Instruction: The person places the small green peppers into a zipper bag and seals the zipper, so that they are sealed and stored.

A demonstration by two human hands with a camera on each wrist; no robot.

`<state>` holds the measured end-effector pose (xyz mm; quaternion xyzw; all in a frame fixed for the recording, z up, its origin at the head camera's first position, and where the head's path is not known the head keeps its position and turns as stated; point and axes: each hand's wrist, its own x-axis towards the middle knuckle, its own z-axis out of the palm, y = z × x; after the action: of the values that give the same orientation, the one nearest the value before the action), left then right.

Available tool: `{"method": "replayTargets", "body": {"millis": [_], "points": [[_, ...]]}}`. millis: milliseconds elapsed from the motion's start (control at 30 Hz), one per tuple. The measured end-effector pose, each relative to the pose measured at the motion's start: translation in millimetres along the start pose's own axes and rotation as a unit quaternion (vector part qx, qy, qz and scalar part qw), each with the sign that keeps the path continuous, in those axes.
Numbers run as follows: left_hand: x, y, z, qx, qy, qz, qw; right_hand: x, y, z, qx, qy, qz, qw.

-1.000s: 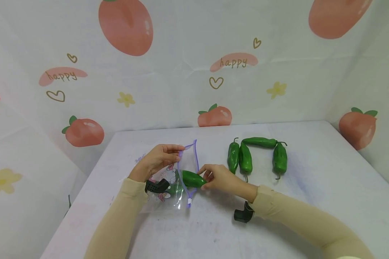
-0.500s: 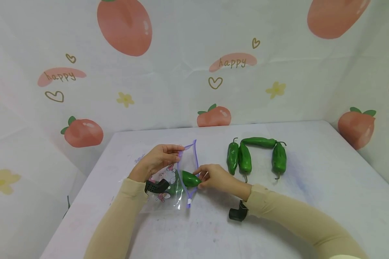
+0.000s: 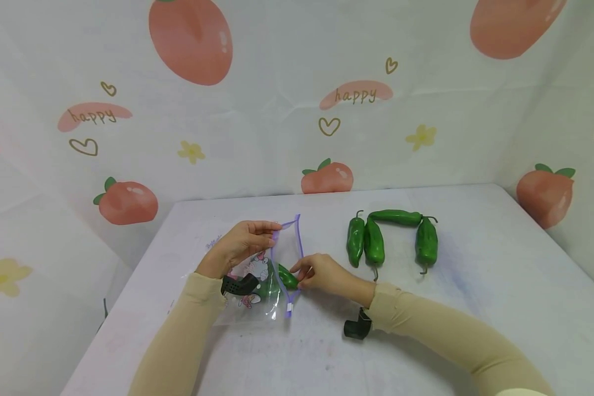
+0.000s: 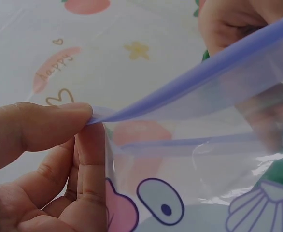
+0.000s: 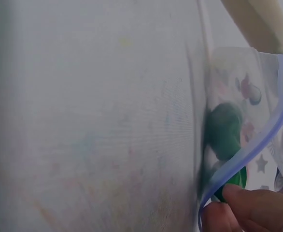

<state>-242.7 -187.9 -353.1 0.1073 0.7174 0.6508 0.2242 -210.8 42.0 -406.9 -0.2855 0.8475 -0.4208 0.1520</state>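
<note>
Pepper: a green pepper (image 3: 288, 278) sits half inside the mouth of the clear zip bag (image 3: 257, 275), at about 6 o'clock of the opening.
Right hand: the right hand (image 3: 322, 273) pinches the pepper's outer end with curled fingertips.
Left hand: the left hand (image 3: 240, 242) pinches the purple zip rim (image 4: 190, 77), holding it open.
Others: four peppers (image 3: 376, 242) lie at 3 o'clock on the table (image 3: 500, 275).
Risk: if the rim slips, the mouth likely collapses and the pepper catches.
</note>
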Motion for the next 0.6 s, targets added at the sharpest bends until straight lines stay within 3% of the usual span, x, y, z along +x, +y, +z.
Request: {"method": "replayTargets", "body": {"millis": [600], "points": [[-2.1, 0.5, -0.3, -0.019, -0.004, 0.002, 0.9998, 5.0, 0.3, 6.6, 0.005, -0.014, 0.024, 1.000]]}}
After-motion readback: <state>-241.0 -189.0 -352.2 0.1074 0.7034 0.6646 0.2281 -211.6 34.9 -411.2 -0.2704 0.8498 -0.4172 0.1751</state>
